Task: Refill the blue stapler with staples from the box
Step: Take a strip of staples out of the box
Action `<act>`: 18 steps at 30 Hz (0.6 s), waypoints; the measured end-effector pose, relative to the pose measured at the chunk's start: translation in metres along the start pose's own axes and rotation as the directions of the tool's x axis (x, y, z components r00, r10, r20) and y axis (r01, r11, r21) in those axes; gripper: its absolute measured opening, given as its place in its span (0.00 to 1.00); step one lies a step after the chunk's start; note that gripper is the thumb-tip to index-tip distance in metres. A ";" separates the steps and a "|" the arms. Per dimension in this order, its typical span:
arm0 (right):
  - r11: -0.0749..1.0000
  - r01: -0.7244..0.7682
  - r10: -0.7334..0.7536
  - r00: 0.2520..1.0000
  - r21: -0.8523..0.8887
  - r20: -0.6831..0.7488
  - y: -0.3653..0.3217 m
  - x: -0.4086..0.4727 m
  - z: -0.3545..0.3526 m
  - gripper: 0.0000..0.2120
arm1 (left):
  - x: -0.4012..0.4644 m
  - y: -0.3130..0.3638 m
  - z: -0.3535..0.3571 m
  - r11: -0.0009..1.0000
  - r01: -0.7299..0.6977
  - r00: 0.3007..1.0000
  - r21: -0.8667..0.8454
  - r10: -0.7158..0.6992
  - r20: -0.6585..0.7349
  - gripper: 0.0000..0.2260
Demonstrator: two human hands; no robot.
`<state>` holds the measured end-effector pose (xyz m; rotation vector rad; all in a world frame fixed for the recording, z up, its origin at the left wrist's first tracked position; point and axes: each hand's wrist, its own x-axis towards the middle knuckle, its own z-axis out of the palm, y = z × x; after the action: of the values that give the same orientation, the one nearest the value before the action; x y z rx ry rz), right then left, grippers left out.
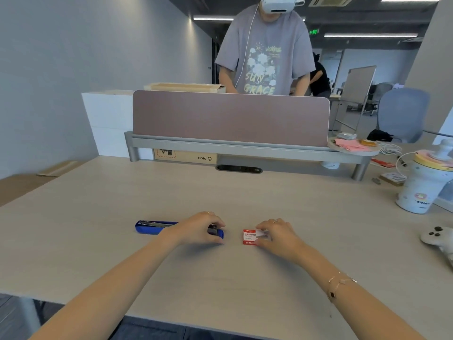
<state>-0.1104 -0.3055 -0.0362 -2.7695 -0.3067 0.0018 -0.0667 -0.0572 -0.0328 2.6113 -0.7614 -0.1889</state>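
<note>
Left hand: My left hand (201, 228) lay over the right-hand end of the long blue plastic stapler (157, 227), fingers curled narrow around its dark hinge end, pinning it to the pale wood-grain desk (220, 278).
Right hand: My right hand (277, 235) rested on the small red-and-white cardboard staple box (250, 237), fingertips closed on its right edge; I could not tell whether the box was open.
Stapler: It lay flat and lengthwise just left of the box, not touching it, its metal staple channel showing along the top toward the left end; whether any staples sat in the channel was too small to tell.
Stage: By my reckoning the refill had not begun, with both things on the desk and no staple strip in sight.
Risk, box: If I pulled the box open too sharply, strips could spill and break apart on the desk.
Risk, stapler: With only one end held, the stapler could pivot or slide when a strip was pushed in, and the spring-loaded parts could snap back on my fingers.
Risk, strip: A strip dropped in crooked, or legs up, would likely jam the channel.
Count, near: two hands, one stapler, one staple box, one thin chain bracelet (339, 285) on my right wrist.
Count, right edge: one white cartoon-printed lidded tumbler (420, 190), one white game controller (438, 239).
Count, far: one mauve desk divider panel (230, 117), and one person in a grey printed T-shirt (266, 50) standing behind it.
</note>
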 end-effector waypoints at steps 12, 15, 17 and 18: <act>0.996 0.032 -0.029 0.999 0.083 -0.042 0.009 -0.005 0.005 0.19 | 0.025 0.033 0.024 0.997 -0.067 0.998 0.042 0.067 0.001 0.22; 0.998 0.030 -0.026 0.998 0.064 -0.060 0.008 -0.004 0.005 0.19 | 0.027 0.035 0.025 0.996 -0.073 0.997 0.043 0.074 -0.022 0.20; 0.996 0.040 -0.036 0.998 0.075 -0.061 0.008 -0.003 0.005 0.18 | 0.027 0.036 0.025 0.996 -0.082 0.996 0.037 0.083 -0.030 0.19; 0.996 0.042 -0.037 0.997 0.082 -0.061 0.008 -0.003 0.005 0.18 | 0.027 0.036 0.026 0.995 -0.088 0.996 0.040 0.089 -0.031 0.19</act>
<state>-0.1122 -0.3116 -0.0437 -2.6747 -0.3385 -0.0753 -0.0674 -0.1084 -0.0412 2.6031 -0.8757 -0.1064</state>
